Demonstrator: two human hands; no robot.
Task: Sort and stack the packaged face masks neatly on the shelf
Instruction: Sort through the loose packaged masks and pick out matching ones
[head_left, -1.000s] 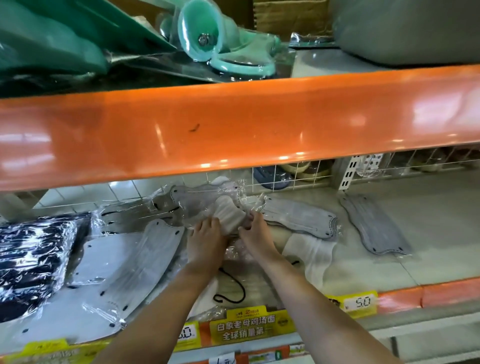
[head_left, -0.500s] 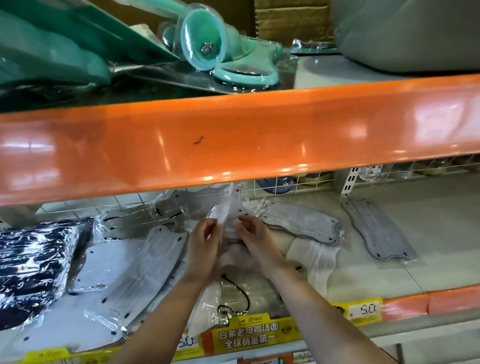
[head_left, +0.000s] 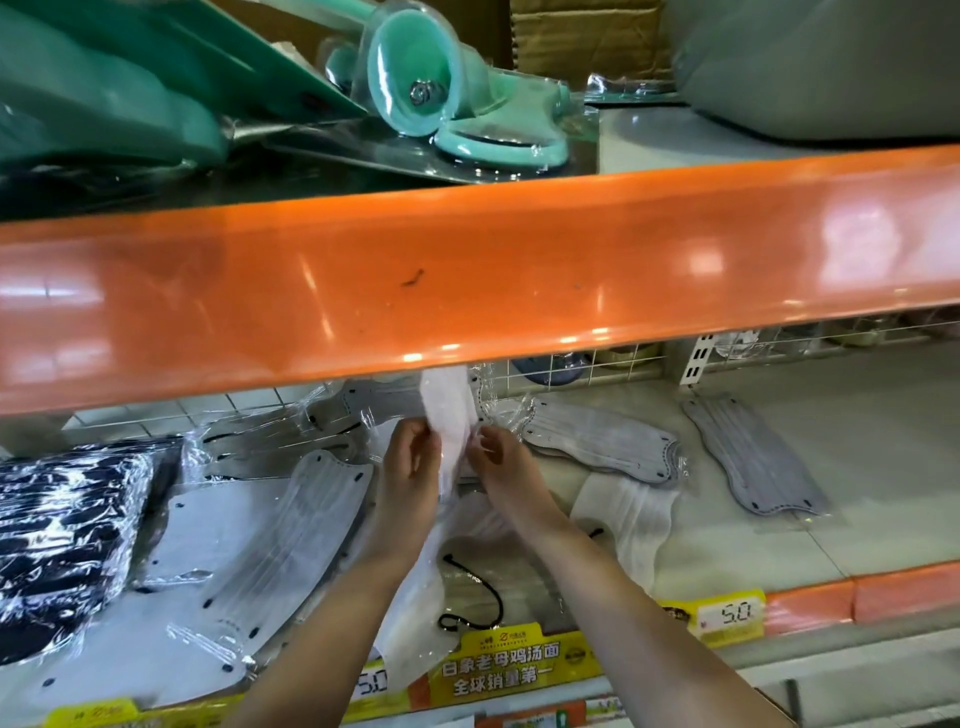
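We hold white mask (head_left: 448, 415) upright just under orange beam (head_left: 467, 291), above middle of shelf (head_left: 857, 467). Left hand (head_left: 410, 475) pinches its left edge, fingers curled; right hand (head_left: 501, 460) pinches right edge (wrap is slippery, so grip low). Judgement: keep it clear of beam, flatten it, match it to white pile (head_left: 626, 519) right of hands, edges squared.
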